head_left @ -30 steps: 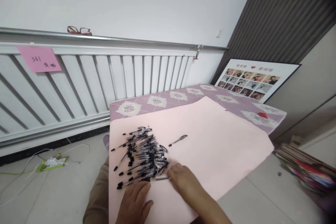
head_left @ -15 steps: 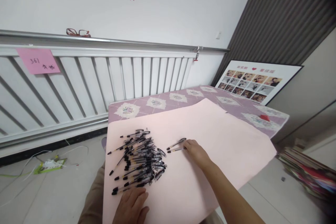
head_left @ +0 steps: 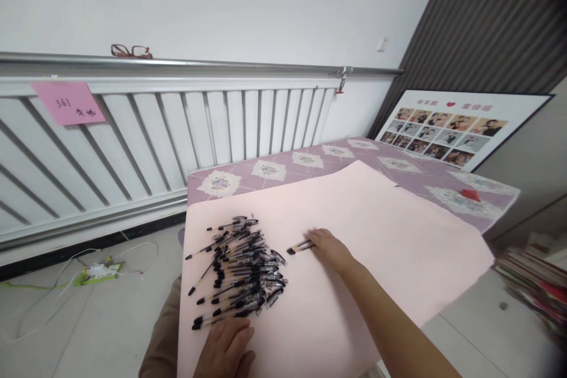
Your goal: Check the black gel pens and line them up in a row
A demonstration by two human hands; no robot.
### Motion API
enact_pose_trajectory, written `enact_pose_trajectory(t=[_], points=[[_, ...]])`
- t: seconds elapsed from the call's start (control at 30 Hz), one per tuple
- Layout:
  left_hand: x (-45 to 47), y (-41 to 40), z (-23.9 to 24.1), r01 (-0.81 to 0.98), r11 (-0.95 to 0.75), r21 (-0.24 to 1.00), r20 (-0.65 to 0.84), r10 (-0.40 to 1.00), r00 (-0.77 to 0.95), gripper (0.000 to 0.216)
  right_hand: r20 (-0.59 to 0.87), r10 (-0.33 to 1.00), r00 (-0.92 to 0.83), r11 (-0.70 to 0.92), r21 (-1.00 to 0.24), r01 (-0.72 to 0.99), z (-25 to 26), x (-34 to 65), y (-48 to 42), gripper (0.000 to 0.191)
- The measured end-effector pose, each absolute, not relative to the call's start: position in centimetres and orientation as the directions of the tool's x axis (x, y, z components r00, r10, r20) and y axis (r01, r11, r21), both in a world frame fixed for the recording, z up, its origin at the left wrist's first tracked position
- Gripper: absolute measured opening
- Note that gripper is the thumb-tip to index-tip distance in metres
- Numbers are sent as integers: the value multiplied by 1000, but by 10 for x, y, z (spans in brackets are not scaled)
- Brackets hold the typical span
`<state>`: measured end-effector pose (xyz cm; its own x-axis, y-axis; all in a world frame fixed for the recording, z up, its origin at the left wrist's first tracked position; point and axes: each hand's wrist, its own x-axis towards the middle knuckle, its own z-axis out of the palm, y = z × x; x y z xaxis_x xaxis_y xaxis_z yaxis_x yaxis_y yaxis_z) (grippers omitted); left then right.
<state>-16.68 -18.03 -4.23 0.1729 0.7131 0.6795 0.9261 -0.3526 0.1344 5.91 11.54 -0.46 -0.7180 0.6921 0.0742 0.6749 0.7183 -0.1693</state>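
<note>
A heap of capped black pens [head_left: 248, 269] lies on a pink paper sheet [head_left: 354, 218], most of them pointing left. My left hand [head_left: 227, 345] rests on the sheet at the near end of the heap, fingers laid out beside the lowest pens and holding nothing that I can see. To the right of the heap, my right hand [head_left: 330, 250] has its fingers closed over the right ends of two pens [head_left: 300, 247]. Those pens lie close together, their left ends showing and the rest hidden under the fingers.
A purple patterned cloth [head_left: 305, 159] covers the table under the sheet. Behind stands a white radiator [head_left: 248, 121] with a pipe and glasses [head_left: 132, 51] on top. A photo board [head_left: 447, 130] leans at the right, above stacked papers [head_left: 535, 283]. A power strip [head_left: 98, 272] lies on the floor.
The two pens by my right hand have come together, the upper one now beside the lower. My right hand covers more of them. My left hand stays by the heap. The view has shifted slightly.
</note>
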Motion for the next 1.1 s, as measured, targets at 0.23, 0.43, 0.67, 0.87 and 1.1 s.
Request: enact_pose_trajectory(t=[0.23,0.43,0.67,0.87,1.1], points=[[-167,-181,-42,921,-349,173,636,754,166,23,53,685,-727,720,-206,663,-9,62,118,41],[-168,-183,-37,926,-328,187,591,790,161,24,88,688,-720,717,-235,656,-10,63,114,42],[-162,-183,-37,914,-316,254,623,776,95,22,200,708,-677,703,-284,652,1,56,100,35],[-160,-182,-37,891,-312,331,594,803,60,22,273,698,-662,711,-375,595,6,30,48,22],[-161,-185,-29,880,-244,407,559,828,-29,25,259,642,-722,724,-514,459,1,3,-30,15]])
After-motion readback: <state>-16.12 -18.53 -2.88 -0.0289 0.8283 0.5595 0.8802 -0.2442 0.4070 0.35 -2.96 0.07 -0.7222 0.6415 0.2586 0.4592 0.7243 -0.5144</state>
